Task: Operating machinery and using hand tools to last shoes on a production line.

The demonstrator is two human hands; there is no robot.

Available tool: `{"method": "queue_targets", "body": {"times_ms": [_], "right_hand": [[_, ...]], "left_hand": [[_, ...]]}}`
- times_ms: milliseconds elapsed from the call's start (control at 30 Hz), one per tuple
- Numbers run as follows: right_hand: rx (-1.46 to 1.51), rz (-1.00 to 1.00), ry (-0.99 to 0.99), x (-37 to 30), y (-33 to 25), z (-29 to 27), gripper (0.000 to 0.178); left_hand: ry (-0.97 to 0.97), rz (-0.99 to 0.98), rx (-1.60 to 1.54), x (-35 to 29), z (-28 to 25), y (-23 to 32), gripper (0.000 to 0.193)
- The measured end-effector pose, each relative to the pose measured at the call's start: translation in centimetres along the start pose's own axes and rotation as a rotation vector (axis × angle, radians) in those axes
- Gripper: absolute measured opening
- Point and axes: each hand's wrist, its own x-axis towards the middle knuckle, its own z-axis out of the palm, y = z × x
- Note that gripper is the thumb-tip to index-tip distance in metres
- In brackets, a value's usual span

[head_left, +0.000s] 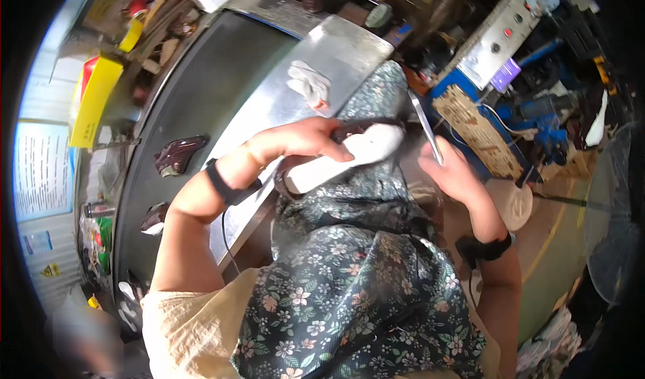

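A dark shoe (366, 147) lies across my lap with its white underside facing up. My left hand (312, 139) grips it from the left, thumb on the white surface and fingers over the far edge. To the right of the shoe, my right hand (454, 172) is closed around a slim silver metal tool (424, 120), which points up and away. The tool's tip is apart from the shoe, and its exact kind cannot be made out. A patterned floral apron (336, 291) covers my lap under the shoe.
A crumpled whitish glove (309, 85) rests on a shiny metal sheet (353, 43). Beyond it runs a dark conveyor belt (228, 63) carrying a glossy brown shoe (180, 154) and another shoe (154, 219). At right stands a blue machine with a button panel (500, 39). Wires hang by both forearms.
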Motion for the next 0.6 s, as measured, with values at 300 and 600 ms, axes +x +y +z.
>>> {"method": "queue_targets", "body": {"times_ms": [300,600], "right_hand": [[-0.521,-0.219,0.259,21.2,-4.9,12.5,0.029],[-0.434,-0.262,0.225,8.7,-1.4,-5.3,0.032]], "left_hand": [[0.567,-0.129,1.508,-1.8,6.3,-10.3,0.062],[0.763,0.417,0.658,-2.0,9.0,-12.9,0.044]]}}
